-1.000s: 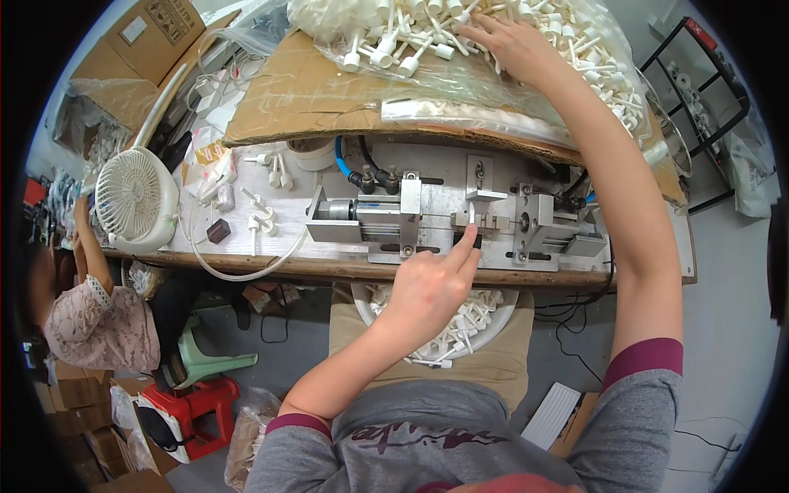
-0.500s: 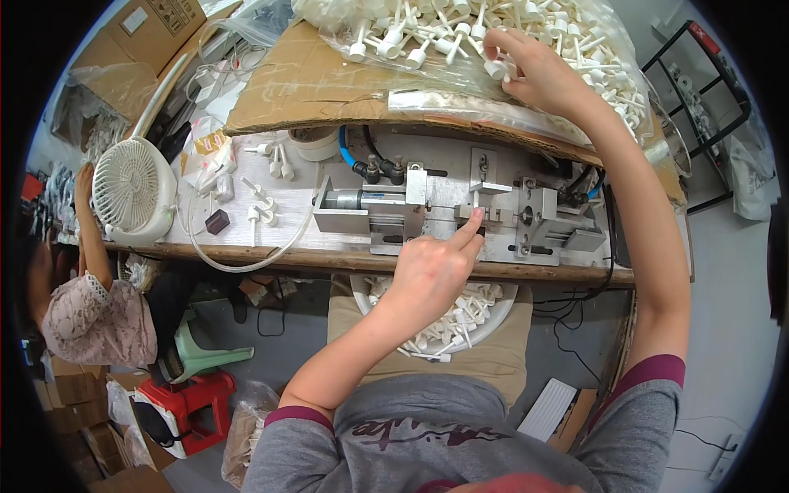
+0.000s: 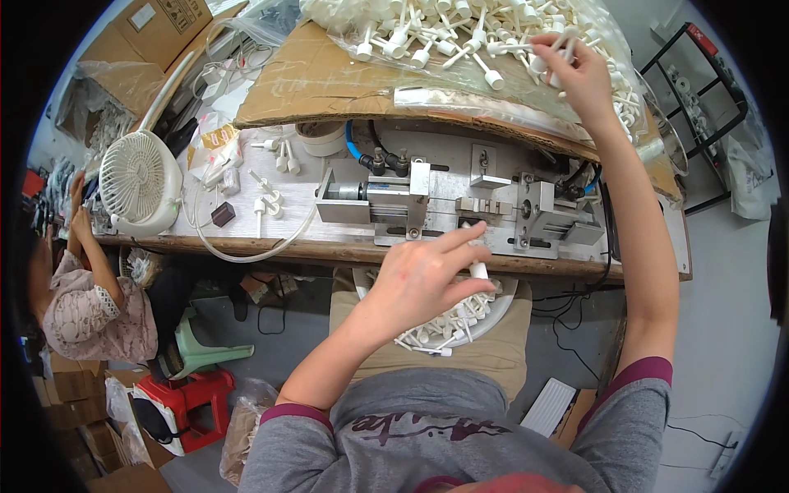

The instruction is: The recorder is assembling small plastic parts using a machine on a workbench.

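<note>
In my left hand (image 3: 423, 279), just in front of the metal clamping fixture (image 3: 485, 205), is a white plastic part (image 3: 478, 269); its cap shows between thumb and fingers, the stem mostly hidden. Below it, a white bowl (image 3: 503, 316) on my lap holds several similar stemmed parts. My right hand (image 3: 582, 78) reaches over the heap of white capped parts (image 3: 427, 37) at the back of the bench. Its thumb and fingers pinch at least one of them; fingers cover part of it. The fixture's middle block (image 3: 483, 207) carries no white part.
Cardboard (image 3: 304, 78) under the heap overhangs the bench. Left of the fixture are a clear tube (image 3: 255, 267), a few loose white parts (image 3: 265, 201), a tape roll (image 3: 320, 140) and a white fan (image 3: 141, 181). Another person (image 3: 99, 308) sits at far left.
The white part left the fixture's block and is now in my left hand, which drew back towards me. My right hand moved right over the heap, and some parts there shifted.
</note>
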Action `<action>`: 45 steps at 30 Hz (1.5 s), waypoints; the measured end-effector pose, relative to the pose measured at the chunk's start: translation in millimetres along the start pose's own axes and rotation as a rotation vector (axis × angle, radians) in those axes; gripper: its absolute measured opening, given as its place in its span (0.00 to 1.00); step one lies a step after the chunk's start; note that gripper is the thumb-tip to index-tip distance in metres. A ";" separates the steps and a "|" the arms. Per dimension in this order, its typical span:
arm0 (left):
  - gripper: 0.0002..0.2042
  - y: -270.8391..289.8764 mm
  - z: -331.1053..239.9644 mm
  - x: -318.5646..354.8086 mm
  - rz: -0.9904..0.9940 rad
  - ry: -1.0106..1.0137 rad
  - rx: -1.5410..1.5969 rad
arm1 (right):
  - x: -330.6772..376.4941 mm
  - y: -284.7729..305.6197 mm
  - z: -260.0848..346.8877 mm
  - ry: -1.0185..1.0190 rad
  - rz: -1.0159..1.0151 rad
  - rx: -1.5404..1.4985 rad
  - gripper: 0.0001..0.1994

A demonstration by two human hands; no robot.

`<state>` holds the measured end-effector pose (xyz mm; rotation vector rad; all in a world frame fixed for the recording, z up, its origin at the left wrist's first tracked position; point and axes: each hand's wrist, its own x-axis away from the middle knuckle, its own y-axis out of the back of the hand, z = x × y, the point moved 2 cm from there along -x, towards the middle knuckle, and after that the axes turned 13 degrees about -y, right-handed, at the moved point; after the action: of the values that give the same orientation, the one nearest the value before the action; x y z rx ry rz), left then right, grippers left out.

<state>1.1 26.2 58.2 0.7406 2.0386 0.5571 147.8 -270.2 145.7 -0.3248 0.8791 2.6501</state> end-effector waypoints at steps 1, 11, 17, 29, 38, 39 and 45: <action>0.16 5.7 -3.5 -3.0 -0.003 0.041 0.055 | 2.0 3.2 -0.8 0.000 -0.022 -0.155 0.15; 0.27 39.8 19.0 -29.2 -0.413 0.159 0.725 | 122.5 -8.6 58.9 -0.373 0.540 -0.622 0.15; 0.19 26.6 1.7 -12.3 -0.280 0.006 0.422 | 163.1 -11.8 36.3 -0.469 0.360 -0.656 0.15; 0.13 -32.9 21.7 -6.7 0.003 -0.060 -0.420 | 214.4 -24.0 12.6 -0.607 0.176 -0.777 0.14; 0.20 -25.6 13.9 -10.1 -0.111 -0.048 -0.084 | 231.9 -45.9 9.0 -0.667 0.084 -0.636 0.12; 0.21 -24.1 8.8 -10.5 -0.149 -0.107 -0.003 | 233.7 -51.9 12.0 -0.679 0.105 -0.695 0.11; 0.21 -17.1 -11.1 -5.0 -0.091 -0.084 0.164 | 240.4 -66.5 11.2 -0.700 0.223 -0.682 0.12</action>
<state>-11.0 9.2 56.2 0.7501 2.0448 0.3040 -49.5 -156.4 43.5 0.5615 -0.2245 2.8555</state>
